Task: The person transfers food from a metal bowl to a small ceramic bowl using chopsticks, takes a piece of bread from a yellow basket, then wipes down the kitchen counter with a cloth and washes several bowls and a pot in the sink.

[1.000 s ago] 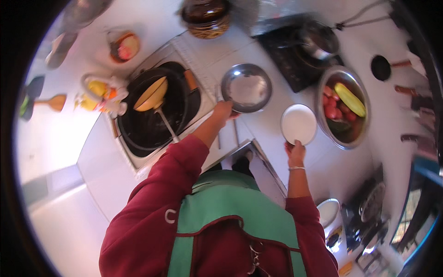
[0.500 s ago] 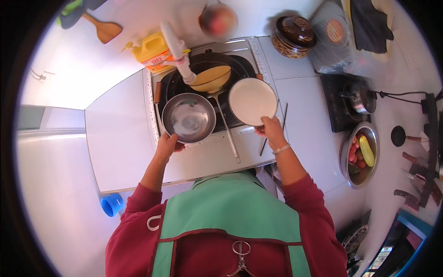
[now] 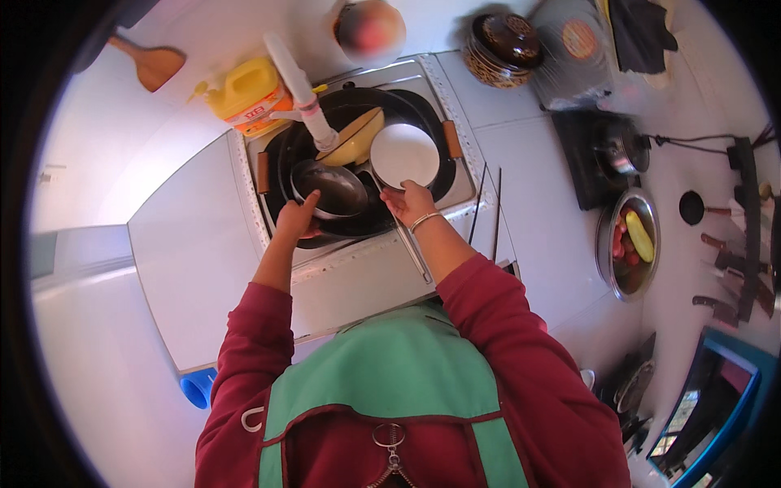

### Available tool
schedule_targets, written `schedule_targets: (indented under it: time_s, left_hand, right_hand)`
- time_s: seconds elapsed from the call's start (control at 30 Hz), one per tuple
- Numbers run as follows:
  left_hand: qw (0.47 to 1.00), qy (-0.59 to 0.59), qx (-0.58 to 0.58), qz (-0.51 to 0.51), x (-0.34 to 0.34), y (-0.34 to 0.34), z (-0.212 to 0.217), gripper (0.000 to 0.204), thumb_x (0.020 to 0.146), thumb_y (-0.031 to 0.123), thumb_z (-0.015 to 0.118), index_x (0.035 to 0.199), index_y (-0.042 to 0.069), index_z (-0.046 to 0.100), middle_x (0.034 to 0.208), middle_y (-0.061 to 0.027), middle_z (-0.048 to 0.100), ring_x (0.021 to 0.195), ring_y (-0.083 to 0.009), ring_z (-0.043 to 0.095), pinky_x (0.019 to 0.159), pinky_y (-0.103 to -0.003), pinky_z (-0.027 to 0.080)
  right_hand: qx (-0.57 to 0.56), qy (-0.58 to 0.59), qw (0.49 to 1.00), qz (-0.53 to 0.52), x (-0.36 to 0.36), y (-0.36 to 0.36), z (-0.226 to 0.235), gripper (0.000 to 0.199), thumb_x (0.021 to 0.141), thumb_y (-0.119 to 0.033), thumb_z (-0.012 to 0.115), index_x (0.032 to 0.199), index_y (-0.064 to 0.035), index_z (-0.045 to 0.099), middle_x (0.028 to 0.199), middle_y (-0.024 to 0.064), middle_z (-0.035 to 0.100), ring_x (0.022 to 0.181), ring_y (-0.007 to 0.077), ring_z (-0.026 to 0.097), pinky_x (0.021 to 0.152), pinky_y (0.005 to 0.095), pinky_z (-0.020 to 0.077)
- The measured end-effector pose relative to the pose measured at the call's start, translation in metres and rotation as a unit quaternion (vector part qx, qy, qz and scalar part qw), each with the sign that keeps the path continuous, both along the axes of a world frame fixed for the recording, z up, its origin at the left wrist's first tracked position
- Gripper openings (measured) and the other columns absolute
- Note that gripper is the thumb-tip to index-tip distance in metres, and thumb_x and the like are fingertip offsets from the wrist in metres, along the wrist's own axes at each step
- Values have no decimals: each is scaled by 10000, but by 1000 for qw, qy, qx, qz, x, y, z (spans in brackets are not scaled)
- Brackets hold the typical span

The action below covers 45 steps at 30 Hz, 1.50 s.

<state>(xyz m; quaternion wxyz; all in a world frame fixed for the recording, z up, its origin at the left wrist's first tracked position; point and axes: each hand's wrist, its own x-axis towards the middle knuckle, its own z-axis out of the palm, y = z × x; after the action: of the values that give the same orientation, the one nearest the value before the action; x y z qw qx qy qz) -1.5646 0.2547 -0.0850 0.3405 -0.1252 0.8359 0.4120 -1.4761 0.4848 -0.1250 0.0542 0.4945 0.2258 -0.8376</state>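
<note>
Over a large black wok with wooden handles, I hold a bowl in each hand. My left hand grips the near rim of a steel bowl, which is tilted inside the wok's outline. My right hand pinches the near edge of a round white dish beside it. Behind them a yellow bowl leans on its side in the wok, beneath a white spout. A metal utensil handle sticks out of the wok toward me, passing by my right hand. Its head is mostly hidden by the bowls.
Two dark chopsticks lie right of the wok. A yellow jug stands back left, a brown lidded pot back right. Farther right are a small pot on a black cooktop, a steel basin of vegetables, and wall-hung knives.
Both hands have moved forward over the wok with the two bowls. The steel bowl has tipped, and the white dish has come closer to it. The whole view has shifted and turned slightly.
</note>
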Motion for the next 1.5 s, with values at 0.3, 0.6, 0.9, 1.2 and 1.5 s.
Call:
schedule_targets:
  time_s: [0.3,0.6,0.9,1.2,1.5]
  left_hand:
    - [997,42,10,-60,9,-10,9,565,820,483,575,923,-70,525,634,-122,596,461,-186,594,399,-259,490]
    - [987,99,67,-105,50,-20,26,334,847,290,601,860,-32,514,641,-93,593,497,-137,579,463,-238,451]
    - [953,-117,249,-127,103,21,43,277,898,293,513,998,35,505,833,-107,619,679,-179,625,574,-264,496]
    - [953,-84,217,-194,122,36,42,314,910,316,463,1063,52,533,893,-83,613,620,-166,619,522,-229,480]
    - [881,-131,215,-401,206,119,89,270,923,269,447,939,23,557,784,-99,632,627,-164,625,551,-237,480]
  right_hand:
    - [627,-136,734,223,140,92,4,492,779,-296,607,1162,-6,498,1033,176,600,917,323,594,781,405,478]
    - [633,-325,600,366,161,73,-12,451,761,-186,585,1154,-34,423,963,176,595,871,357,605,764,420,500]
    - [180,109,963,168,182,16,93,236,871,-138,458,1045,-4,546,733,64,548,528,122,538,485,241,441]
    - [-83,132,985,74,113,-49,43,320,898,-263,505,1097,-12,495,1009,165,597,835,269,625,720,330,531]
    - [86,155,984,-29,339,-7,113,400,900,-298,499,1169,-2,484,1068,157,571,885,238,618,742,328,510]
